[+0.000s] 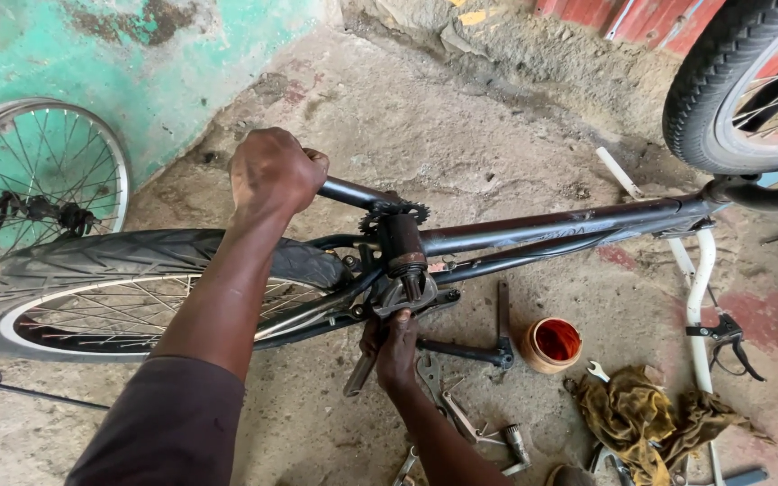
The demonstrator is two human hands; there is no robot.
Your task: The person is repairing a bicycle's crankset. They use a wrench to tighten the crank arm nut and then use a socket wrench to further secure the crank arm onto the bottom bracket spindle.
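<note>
Black bike frame (551, 225) is lying across the concrete, rear wheel (137, 288) out at 9 o'clock. Left hand (274, 171) is clenched round the crank arm (353, 192) up top. Right hand (395, 349) sits under the bottom bracket (404, 256), fingers wrapped on a wrench (359, 373). Orange grease tub (551, 345) and a dirty rag (641, 409) sit around 4 o'clock.

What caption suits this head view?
Left hand grips the bicycle frame while right hand works at its bottom bracket, tools scattered below.
</note>
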